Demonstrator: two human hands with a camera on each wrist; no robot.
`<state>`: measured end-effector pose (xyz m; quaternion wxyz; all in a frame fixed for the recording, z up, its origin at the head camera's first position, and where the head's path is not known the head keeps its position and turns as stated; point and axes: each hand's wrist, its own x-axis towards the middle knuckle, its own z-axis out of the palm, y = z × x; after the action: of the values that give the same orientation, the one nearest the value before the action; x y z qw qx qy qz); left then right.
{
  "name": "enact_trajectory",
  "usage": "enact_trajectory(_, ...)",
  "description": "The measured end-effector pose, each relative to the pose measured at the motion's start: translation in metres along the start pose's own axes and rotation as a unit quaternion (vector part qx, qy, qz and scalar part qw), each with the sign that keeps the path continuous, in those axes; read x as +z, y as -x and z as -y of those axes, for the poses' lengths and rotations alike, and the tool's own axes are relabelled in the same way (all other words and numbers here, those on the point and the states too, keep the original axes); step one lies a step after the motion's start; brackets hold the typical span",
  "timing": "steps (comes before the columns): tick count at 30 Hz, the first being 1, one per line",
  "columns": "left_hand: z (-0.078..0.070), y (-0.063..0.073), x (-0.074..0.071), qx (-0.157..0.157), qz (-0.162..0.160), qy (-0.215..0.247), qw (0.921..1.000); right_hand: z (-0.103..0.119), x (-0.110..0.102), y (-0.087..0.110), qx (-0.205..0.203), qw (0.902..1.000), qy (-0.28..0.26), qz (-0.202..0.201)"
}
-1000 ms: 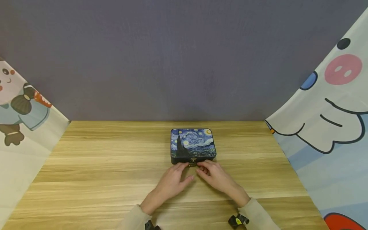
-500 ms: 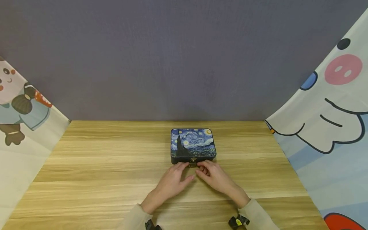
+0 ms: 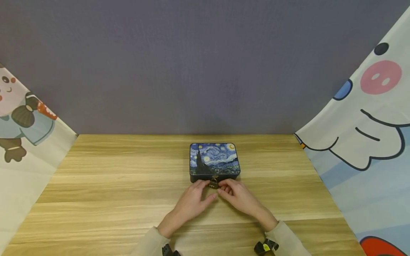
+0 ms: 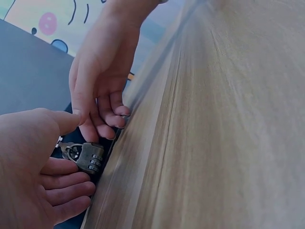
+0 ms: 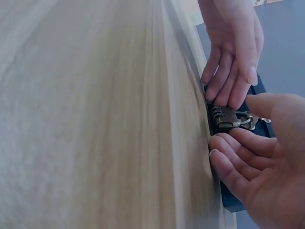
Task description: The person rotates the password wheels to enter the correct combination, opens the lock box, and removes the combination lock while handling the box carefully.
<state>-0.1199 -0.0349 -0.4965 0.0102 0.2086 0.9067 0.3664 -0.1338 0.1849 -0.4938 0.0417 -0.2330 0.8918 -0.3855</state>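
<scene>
A small flat box (image 3: 214, 159) with a swirling blue night-sky picture on its lid lies closed on the table. From the brass-coloured clasp on its front hangs a combination padlock (image 3: 213, 184), its number dials (image 4: 96, 161) showing in the left wrist view. My left hand (image 3: 191, 202) is at the padlock's left, fingers loosely extended, index fingertip right at its side and thumb held away. On the other side my right hand (image 3: 241, 197) has its index fingertip right at the lock body (image 5: 225, 118), its fingers relaxed and slightly bent. The shackle is through the clasp.
The wood-grain table (image 3: 121, 185) stretches to both sides of the box. A dark grey panel (image 3: 185, 71) rises behind it. Cloths with cartoon prints hang at the left (image 3: 29, 142) and right (image 3: 358, 149). Black straps (image 3: 266, 246) sit at the wrists.
The padlock has tipped a little between the fingertips, so more of its dial face shows in the head view. Both hands have stayed almost in place, and the box has not moved.
</scene>
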Motion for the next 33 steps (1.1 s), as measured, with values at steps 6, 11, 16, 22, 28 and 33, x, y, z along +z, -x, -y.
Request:
enact_trajectory(6, 0.0003, 0.0001, 0.0005, -0.005, -0.005, 0.009, 0.9999, -0.0015, -0.0007, -0.0004, 0.031, 0.9985, -0.044, 0.015)
enact_trajectory(11, -0.0004, -0.0001, 0.0005, -0.009, -0.008, 0.012, 0.9999, -0.0019, -0.0002, -0.0004, 0.051, 0.9964, -0.065, 0.018)
enact_trajectory(16, -0.0012, -0.0003, 0.0018, -0.008, -0.014, 0.01, 0.9998, -0.0014, 0.0, 0.0, 0.065, 0.9945, -0.08, 0.017)
enact_trajectory(22, -0.0019, -0.0015, 0.0029, -0.013, -0.022, 0.016, 0.9995, -0.0013, 0.0004, -0.0005, 0.076, 0.9926, -0.093, 0.016)
enact_trajectory(28, -0.0024, -0.0017, 0.0036, -0.015, -0.027, 0.023, 0.9992, 0.0, -0.0002, -0.0004, 0.086, 0.9874, -0.131, 0.018)
enact_trajectory(33, -0.0018, -0.0013, 0.0044, -0.017, -0.026, 0.03, 0.9991, 0.0001, 0.0007, -0.0004, 0.096, 0.9803, -0.171, 0.023)
